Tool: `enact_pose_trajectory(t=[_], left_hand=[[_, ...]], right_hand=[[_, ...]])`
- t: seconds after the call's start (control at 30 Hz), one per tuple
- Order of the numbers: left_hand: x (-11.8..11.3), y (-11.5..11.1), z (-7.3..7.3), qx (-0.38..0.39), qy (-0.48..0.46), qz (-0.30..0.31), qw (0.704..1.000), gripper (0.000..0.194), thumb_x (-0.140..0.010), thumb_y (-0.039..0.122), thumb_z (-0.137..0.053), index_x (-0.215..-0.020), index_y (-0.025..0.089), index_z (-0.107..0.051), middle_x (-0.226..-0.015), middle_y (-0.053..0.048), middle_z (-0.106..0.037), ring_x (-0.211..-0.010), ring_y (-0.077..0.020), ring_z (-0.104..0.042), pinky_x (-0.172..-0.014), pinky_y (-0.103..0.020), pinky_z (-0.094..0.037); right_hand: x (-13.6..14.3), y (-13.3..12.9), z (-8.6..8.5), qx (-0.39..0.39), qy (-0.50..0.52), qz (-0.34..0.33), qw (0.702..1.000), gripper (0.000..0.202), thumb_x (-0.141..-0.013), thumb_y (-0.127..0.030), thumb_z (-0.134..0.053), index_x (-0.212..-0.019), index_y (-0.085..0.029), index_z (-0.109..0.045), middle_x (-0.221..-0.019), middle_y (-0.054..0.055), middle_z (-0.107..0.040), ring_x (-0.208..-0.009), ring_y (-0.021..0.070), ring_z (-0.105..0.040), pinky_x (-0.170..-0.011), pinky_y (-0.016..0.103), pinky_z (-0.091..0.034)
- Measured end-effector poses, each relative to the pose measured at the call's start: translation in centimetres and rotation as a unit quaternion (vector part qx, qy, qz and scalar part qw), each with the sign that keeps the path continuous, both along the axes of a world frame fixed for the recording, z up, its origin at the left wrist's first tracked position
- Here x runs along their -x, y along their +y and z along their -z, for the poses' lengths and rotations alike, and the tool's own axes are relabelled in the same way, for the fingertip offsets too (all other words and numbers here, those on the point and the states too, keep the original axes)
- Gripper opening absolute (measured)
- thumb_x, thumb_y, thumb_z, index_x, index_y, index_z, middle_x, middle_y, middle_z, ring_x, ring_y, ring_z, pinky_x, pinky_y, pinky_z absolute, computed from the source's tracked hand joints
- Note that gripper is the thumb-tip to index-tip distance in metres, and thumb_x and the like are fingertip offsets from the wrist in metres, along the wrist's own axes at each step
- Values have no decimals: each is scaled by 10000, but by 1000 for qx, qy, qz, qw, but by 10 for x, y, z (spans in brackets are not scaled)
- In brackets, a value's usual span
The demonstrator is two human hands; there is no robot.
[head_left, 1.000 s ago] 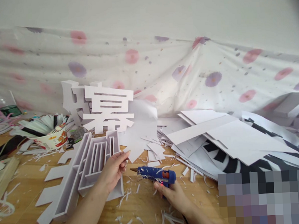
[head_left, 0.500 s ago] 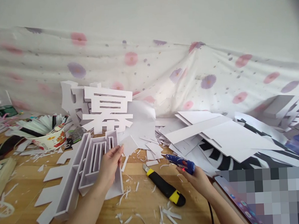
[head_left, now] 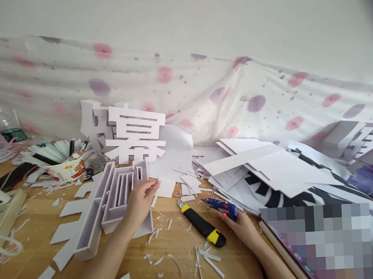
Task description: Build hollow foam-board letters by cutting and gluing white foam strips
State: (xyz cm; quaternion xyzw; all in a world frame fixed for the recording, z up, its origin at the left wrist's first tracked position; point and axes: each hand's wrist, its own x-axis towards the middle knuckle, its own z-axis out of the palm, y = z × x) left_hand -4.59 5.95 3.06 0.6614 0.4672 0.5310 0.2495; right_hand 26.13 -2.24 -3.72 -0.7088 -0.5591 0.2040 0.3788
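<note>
My left hand [head_left: 144, 200] is closed in a pinch, its fingertips at the corner of a small white board piece [head_left: 168, 188]. Just under that hand lies a white foam-board character [head_left: 115, 216] with raised side walls, partly hidden by my wrist. In my right hand [head_left: 241, 228] is a blue hot glue gun [head_left: 219, 206], its red light lit and its nozzle pointing left. Between my hands a black and yellow utility knife [head_left: 203, 226] rests on the wooden table [head_left: 177, 265].
White cut-out characters [head_left: 137, 131] stand at the back. A paper bowl [head_left: 66, 168] full of strips sits at left. White boards [head_left: 278, 168] are piled at right, near a tablet [head_left: 282, 245] with a partly blurred screen. Thin scraps [head_left: 208, 259] litter the table.
The small board piece in my left fingers has moved slightly right and down. My right hand, with the glue gun, appears slightly lower and further left. The whole view has shifted a little.
</note>
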Motion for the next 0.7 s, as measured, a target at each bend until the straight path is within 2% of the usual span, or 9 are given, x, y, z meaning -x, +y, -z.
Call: enact_pose_trajectory(t=[0.07, 0.17, 0.3, 0.37, 0.43, 0.5, 0.53, 0.6, 0.7], left_hand=[[3, -3, -6, -19, 20, 16, 999, 123, -734, 312, -635, -783, 260, -735, -732, -24, -686, -778, -203, -565, -724, -281, -418], [10, -6, -14, -24, 41, 48, 998, 107, -728, 318, -641, -745, 269, -735, -693, -25, -680, -748, -206, -548, -698, -292, -416], [19, -11, -23, -26, 88, 89, 992, 92, -719, 329, -660, -730, 278, -735, -710, -32, -685, -747, -207, -541, -689, -296, -413], [21, -14, -28, -20, 112, 131, 985, 98, -719, 350, -665, -729, 284, -737, -681, -35, -675, -737, -211, -530, -685, -299, -406], [21, -17, -34, -12, 138, 183, 973, 116, -724, 373, -662, -725, 286, -739, -652, -39, -666, -728, -217, -519, -693, -309, -397], [20, -22, -39, -6, 175, 222, 959, 133, -735, 384, -652, -713, 285, -738, -648, -43, -669, -726, -222, -516, -708, -320, -386], [20, -25, -42, -6, 194, 234, 953, 137, -741, 382, -648, -707, 283, -738, -651, -46, -671, -728, -223, -517, -710, -323, -381], [20, -32, -47, -13, 226, 242, 943, 137, -756, 362, -638, -709, 280, -737, -666, -51, -675, -742, -226, -524, -708, -322, -374], [24, -44, -53, -27, 253, 246, 935, 144, -780, 332, -615, -721, 280, -736, -676, -51, -671, -753, -226, -526, -713, -322, -375]], right_hand=[[-2, -1, 0, -1, -32, 7, 999, 506, -648, -601, -607, -901, -165, -651, -803, 71, -687, -745, 275, -624, -679, 378, -478], [-4, -8, -8, -75, -80, 25, 994, 638, -653, -634, -593, -1103, -186, -543, -979, 81, -642, -874, 274, -593, -748, 400, -465], [3, -19, -41, -217, -182, 72, 956, 736, -671, -632, -600, -1219, -175, -419, -1046, 111, -591, -963, 289, -517, -823, 445, -423], [18, -20, -62, -261, -189, 58, 945, 682, -707, -572, -614, -1232, -194, -397, -1057, 111, -582, -960, 276, -511, -817, 432, -429], [42, -17, -81, -246, -148, -24, 958, 621, -753, -490, -611, -1251, -214, -361, -1029, 90, -587, -919, 240, -542, -799, 398, -449], [73, -12, -96, -197, -116, -150, 962, 587, -790, -390, -598, -1279, -235, -312, -1013, 70, -591, -908, 212, -567, -801, 373, -461], [89, -8, -102, -179, -122, -217, 952, 611, -779, -328, -618, -1289, -244, -292, -1022, 64, -593, -942, 213, -562, -842, 385, -447], [118, -2, -109, -178, -147, -299, 926, 654, -734, -214, -660, -1278, -246, -298, -1021, 56, -600, -967, 222, -547, -860, 397, -434], [148, 4, -112, -179, -186, -360, 897, 628, -706, -74, -637, -1240, -219, -339, -961, 56, -621, -935, 229, -540, -819, 388, -438]])
